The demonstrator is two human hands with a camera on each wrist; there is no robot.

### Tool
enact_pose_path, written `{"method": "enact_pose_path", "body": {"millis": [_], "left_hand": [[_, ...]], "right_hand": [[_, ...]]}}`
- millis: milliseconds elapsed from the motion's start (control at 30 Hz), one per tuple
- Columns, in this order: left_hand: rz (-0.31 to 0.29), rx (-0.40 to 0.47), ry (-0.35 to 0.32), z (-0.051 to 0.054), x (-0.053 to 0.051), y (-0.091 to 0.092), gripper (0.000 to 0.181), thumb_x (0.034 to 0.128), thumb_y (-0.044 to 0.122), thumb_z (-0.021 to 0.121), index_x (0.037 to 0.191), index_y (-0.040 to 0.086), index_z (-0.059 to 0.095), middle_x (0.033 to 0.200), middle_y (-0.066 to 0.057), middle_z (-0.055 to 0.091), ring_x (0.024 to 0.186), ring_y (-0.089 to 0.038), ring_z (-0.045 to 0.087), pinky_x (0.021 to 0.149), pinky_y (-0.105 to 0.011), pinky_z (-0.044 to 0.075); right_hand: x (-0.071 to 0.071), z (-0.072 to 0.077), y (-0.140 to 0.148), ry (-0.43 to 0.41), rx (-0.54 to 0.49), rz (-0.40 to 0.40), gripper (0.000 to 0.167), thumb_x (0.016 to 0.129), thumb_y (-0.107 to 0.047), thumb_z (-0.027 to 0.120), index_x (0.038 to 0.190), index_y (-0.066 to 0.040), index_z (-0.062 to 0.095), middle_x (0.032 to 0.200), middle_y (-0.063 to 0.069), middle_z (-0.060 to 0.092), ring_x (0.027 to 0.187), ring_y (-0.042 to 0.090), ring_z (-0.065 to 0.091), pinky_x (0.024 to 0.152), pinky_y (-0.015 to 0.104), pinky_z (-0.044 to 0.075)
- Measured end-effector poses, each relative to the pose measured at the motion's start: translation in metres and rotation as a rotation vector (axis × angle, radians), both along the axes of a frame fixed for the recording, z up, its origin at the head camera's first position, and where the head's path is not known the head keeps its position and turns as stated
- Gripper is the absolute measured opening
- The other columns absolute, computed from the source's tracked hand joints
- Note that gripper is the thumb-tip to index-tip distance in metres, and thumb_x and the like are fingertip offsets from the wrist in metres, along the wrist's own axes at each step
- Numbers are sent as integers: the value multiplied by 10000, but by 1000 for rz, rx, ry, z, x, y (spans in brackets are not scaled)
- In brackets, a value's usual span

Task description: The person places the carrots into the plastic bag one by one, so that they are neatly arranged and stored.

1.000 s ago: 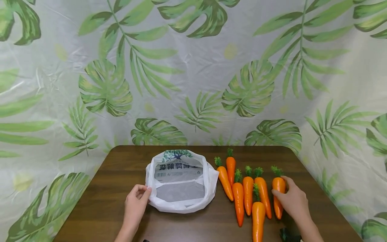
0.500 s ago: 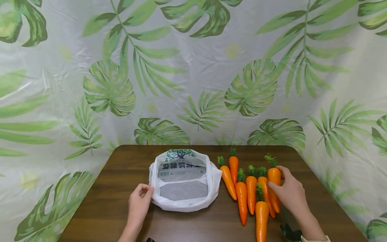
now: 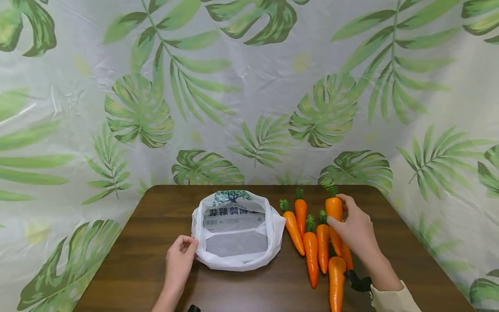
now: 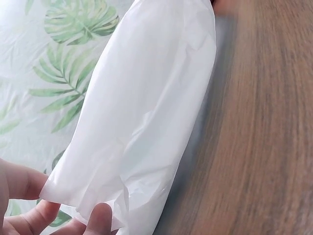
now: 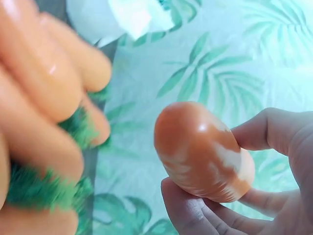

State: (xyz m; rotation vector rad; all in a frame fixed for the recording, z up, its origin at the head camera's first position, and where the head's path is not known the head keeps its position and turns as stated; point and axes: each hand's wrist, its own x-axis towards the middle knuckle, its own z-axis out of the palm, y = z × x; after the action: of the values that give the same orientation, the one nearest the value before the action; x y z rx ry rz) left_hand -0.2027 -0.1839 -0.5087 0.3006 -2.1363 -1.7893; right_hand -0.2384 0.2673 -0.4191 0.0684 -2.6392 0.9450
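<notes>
At the left side of a white plastic bag, my left hand pinches the bag's rim between thumb and fingers; the left wrist view shows the film of the bag held there. The bag stands with its mouth wide, dark print and a tree picture showing on its back wall. My right hand grips a carrot with a green top, raised above the other carrots. In the right wrist view the gripped carrot points its blunt end toward the camera, between thumb and fingers.
Several carrots lie on the brown wooden table, right of the bag. One carrot is nearest the front edge. A leaf-patterned sheet hangs behind the table. A black strap piece sits by the right wrist.
My right hand has lifted the rightmost carrot off the table and carried it left over the others, toward the bag. The left hand stays on the bag's rim.
</notes>
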Motion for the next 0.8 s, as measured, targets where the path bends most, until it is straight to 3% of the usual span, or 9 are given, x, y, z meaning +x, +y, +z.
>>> {"method": "enact_pose_path", "body": {"millis": [200, 400, 600, 800], "left_hand": [[-6, -4, -14, 0, 1, -1, 112, 958, 105, 666, 975, -6, 657, 1023, -165, 697, 860, -136, 660, 684, -273, 561], [-5, -6, -30, 2, 1, 0, 104, 963, 100, 655, 981, -2, 658, 1025, -165, 696, 886, -161, 661, 715, -320, 573], [-2, -14, -44, 4, 2, 0, 106, 962, 106, 657, 982, 2, 660, 1020, -159, 702, 877, -133, 657, 718, -313, 571], [0, -17, -35, 5, 3, 2, 110, 957, 101, 660, 970, -8, 661, 1025, -163, 704, 862, -130, 657, 692, -282, 563]], "right_hand": [[-4, 8, -26, 12, -36, 53, 675, 901, -239, 695, 1496, -146, 389, 1269, 170, 608, 669, 210, 584, 558, 366, 485], [-7, 16, -53, 17, -71, 107, 671, 883, -216, 692, 1483, -166, 396, 1280, 127, 602, 630, 220, 570, 517, 366, 500], [-8, 24, -78, 78, -71, 145, 664, 860, -211, 728, 1456, -196, 435, 1232, 73, 629, 602, 189, 565, 524, 350, 494], [-7, 29, -106, 95, -98, 189, 689, 850, -207, 757, 1461, -221, 440, 1233, 52, 628, 711, 166, 619, 595, 335, 522]]}}
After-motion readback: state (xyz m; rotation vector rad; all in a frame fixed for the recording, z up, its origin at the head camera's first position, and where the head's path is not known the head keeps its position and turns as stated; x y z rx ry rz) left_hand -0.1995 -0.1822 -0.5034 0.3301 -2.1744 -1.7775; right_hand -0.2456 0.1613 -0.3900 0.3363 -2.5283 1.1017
